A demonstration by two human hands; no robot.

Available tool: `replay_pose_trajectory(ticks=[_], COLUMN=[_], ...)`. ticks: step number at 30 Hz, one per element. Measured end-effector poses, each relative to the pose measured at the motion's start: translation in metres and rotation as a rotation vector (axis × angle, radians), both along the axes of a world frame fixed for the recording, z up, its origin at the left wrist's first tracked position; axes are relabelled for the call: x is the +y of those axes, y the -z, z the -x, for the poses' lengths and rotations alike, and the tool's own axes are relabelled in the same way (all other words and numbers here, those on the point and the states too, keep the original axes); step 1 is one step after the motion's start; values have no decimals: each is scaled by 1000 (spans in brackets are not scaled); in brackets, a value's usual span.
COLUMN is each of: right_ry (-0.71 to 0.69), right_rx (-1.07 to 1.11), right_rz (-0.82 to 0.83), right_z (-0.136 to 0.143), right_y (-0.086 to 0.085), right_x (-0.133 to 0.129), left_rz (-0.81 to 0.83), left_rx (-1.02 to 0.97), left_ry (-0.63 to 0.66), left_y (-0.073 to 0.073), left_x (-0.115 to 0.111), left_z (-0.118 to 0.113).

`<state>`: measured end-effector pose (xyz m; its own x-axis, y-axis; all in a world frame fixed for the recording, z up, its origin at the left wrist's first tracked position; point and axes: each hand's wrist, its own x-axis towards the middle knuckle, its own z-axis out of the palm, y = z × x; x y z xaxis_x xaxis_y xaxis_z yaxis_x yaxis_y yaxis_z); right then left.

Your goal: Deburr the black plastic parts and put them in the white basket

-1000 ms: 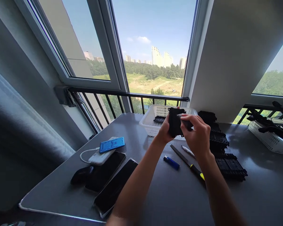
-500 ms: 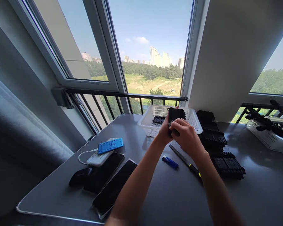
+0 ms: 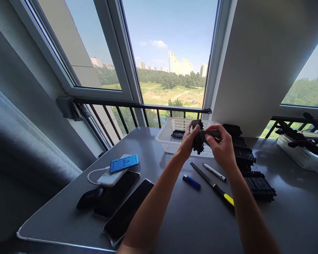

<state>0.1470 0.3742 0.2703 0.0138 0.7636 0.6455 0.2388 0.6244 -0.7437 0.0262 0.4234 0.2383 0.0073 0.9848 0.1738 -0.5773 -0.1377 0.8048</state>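
Observation:
My left hand [image 3: 187, 144] grips a black plastic part with toothed edges [image 3: 198, 145], turned nearly edge-on above the front rim of the white basket [image 3: 169, 146]. From the right, my right hand [image 3: 224, 146] pinches a dark grey flat piece [image 3: 214, 133] against the part's side; what that piece is I cannot make out. Below my hands, a file with a black and yellow handle [image 3: 222, 195], a white marker [image 3: 214, 171] and a blue lighter [image 3: 191, 182] lie on the table. Another black part [image 3: 178, 134] rests inside the basket.
Stacks of similar black parts [image 3: 259, 185] stand to the right. Phones [image 3: 129, 211], a white power bank [image 3: 112, 179] with a blue-screened phone [image 3: 124, 163] on it, and a black mouse [image 3: 90, 199] lie left. A second basket [image 3: 304, 155] holds cables.
The black part has turned from facing me to nearly edge-on. My right hand has shifted right and raised the dark piece to its side, and the marker now shows.

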Motion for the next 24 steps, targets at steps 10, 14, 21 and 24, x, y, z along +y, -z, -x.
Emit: replay_pose_trajectory(ticks=[10,14,21,24], right_ry=[108,118,208,240], right_rx=[-75,-132,-77,-106], right_rz=[72,85,35,2], right_z=[-23,-25,-30,-32], right_y=[14,11,8,8], right_x=[24,21,22,23], left_rz=[-83,-102,-138,-143], left_rx=[214,235,282,311], left_ry=[-144,-169,-158,-132], left_y=[1,-2,-5,-7], left_x=[2,-2,-5,-8], left_z=[6,6,7,6])
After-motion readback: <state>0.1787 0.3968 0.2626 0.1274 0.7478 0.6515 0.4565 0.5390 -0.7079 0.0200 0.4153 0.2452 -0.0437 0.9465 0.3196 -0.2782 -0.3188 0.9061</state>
